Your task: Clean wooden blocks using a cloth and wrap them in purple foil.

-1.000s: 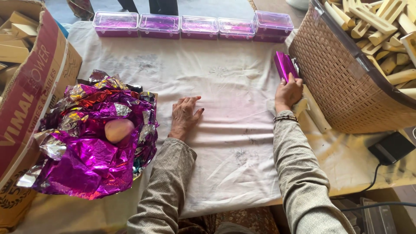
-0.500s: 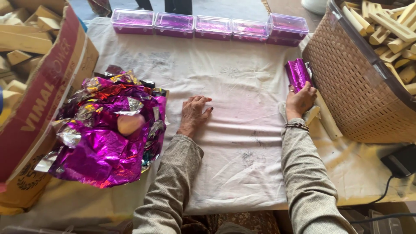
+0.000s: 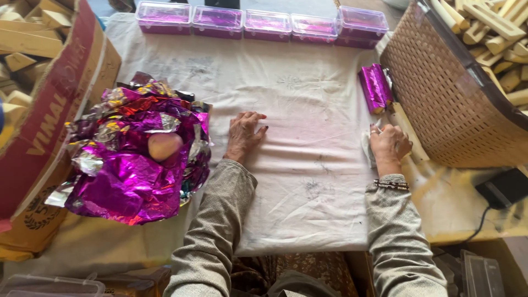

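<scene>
Two purple foil-wrapped blocks (image 3: 375,87) lie side by side on white cloth (image 3: 308,110), beside woven brown basket (image 3: 440,99). Right hand (image 3: 389,142) near them, loosely curled, grip unclear. Left hand (image 3: 245,132) flat, fingers apart.

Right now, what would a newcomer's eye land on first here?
The heap of crumpled purple foil sheets at the left, beside the left hand resting flat on the white cloth. Next, the foil-wrapped pieces by the woven basket, just beyond the right hand.
</scene>
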